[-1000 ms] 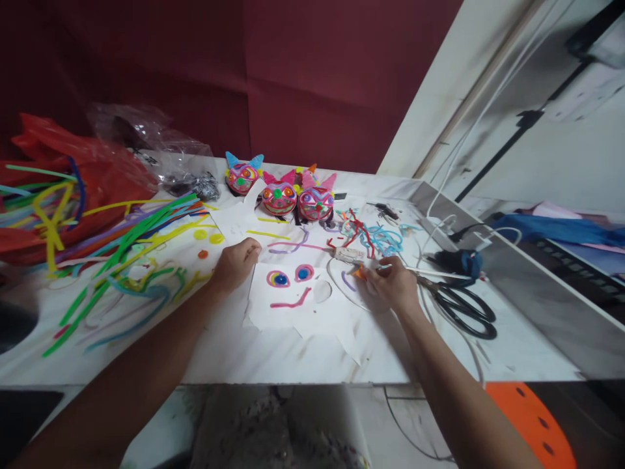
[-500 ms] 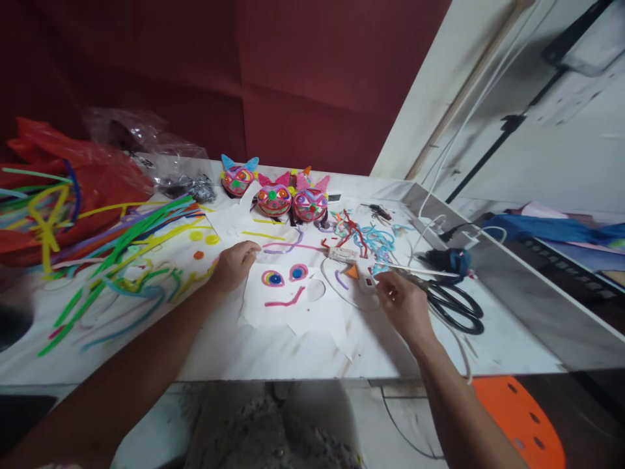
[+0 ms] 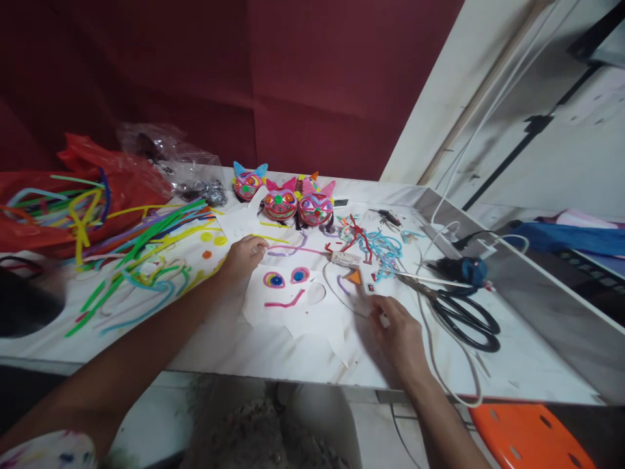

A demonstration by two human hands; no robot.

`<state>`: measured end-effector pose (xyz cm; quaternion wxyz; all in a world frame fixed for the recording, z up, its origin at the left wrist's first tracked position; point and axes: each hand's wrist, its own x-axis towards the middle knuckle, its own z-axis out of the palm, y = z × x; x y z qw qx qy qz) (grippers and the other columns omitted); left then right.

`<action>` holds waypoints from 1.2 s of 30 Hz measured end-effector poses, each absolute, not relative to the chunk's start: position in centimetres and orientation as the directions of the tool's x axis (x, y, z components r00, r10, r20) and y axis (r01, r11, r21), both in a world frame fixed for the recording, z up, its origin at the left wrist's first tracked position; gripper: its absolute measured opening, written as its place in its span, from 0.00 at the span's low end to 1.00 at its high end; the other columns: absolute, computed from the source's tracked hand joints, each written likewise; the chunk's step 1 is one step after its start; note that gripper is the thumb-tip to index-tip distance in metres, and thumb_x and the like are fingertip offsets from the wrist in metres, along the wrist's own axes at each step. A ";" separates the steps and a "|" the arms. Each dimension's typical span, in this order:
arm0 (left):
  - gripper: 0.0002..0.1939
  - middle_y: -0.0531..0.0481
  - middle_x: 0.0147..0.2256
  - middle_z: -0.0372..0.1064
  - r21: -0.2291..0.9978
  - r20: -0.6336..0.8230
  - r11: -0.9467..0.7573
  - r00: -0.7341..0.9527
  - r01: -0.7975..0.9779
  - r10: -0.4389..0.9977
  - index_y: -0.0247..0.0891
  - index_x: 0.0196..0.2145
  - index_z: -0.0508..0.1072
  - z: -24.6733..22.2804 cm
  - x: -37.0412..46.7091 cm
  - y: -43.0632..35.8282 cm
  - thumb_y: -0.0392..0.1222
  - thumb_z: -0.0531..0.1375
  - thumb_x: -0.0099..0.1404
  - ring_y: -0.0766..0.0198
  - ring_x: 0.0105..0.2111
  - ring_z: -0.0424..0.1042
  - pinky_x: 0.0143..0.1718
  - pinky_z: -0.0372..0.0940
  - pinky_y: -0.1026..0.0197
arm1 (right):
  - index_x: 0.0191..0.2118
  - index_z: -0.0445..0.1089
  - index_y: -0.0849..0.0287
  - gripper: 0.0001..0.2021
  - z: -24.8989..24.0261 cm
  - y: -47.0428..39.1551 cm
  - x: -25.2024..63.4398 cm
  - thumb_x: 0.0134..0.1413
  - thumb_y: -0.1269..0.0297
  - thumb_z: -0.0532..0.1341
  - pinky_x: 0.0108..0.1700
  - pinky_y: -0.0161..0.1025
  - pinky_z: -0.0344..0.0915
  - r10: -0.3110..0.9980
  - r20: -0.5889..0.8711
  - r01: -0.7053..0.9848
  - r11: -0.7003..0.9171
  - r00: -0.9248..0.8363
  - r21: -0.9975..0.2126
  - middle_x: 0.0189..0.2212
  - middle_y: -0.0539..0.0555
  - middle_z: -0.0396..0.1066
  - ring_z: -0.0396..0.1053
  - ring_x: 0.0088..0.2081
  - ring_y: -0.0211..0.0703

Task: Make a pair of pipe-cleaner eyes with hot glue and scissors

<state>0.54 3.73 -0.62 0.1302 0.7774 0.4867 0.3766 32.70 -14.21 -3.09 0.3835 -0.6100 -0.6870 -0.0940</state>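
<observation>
My left hand [image 3: 243, 258] is closed at the upper left of a torn white paper sheet [image 3: 268, 324]. Its fingertips pinch the left end of a thin pink pipe cleaner [image 3: 312, 250]. Two round eyes with blue centres, one of them this left eye [image 3: 274, 280], lie on the sheet above a bent pink mouth strip [image 3: 284, 303]. To the right of the sheet, my right hand [image 3: 400, 333] is closed with its fingertips together; whatever is in them is pale and blurred. Close to those fingertips lie an orange triangle [image 3: 354, 277] and a short purple strip [image 3: 343, 284].
Several colourful animal heads [image 3: 280, 203] stand at the back. Black-handled scissors [image 3: 469, 319], blue pipe cleaner scraps [image 3: 385, 244] and a white cord [image 3: 432, 355] lie at right. Long pipe cleaners [image 3: 124, 280] and a red plastic bag [image 3: 114, 172] fill the left.
My right hand has moved slightly down and away from the white part with the red patch. My left hand stays at the pink pipe cleaner. The view has shifted a little.
</observation>
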 end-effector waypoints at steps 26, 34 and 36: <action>0.16 0.44 0.45 0.73 0.320 0.443 -0.641 0.488 0.697 0.752 0.39 0.44 0.78 -1.7 2.5 4.5 0.45 0.52 0.70 0.57 0.47 0.74 0.50 0.70 0.56 | 0.48 0.76 0.62 0.16 1.1 -9.0 29.2 0.60 0.75 0.55 0.39 0.41 0.69 0.869 0.336 0.833 0.465 -0.364 -0.300 0.36 0.59 0.74 0.73 0.36 0.47; 0.15 0.46 0.44 0.73 0.321 0.406 -0.685 0.558 0.654 0.724 0.41 0.44 0.78 -1.7 2.3 3.2 0.44 0.53 0.71 0.61 0.42 0.75 0.43 0.70 0.61 | 0.37 0.78 0.58 0.12 2.9 -0.3 27.0 0.56 0.77 0.58 0.37 0.33 0.63 0.927 -0.048 0.842 0.315 -0.372 -0.438 0.33 0.52 0.79 0.74 0.34 0.41; 0.14 0.46 0.45 0.73 0.308 0.412 -0.693 0.565 0.652 0.715 0.41 0.44 0.78 -1.9 2.1 3.2 0.42 0.53 0.71 0.61 0.41 0.75 0.41 0.70 0.61 | 0.34 0.77 0.57 0.10 2.6 0.8 26.7 0.56 0.75 0.59 0.37 0.33 0.62 0.919 -0.084 0.838 0.311 -0.386 -0.449 0.32 0.51 0.78 0.73 0.34 0.40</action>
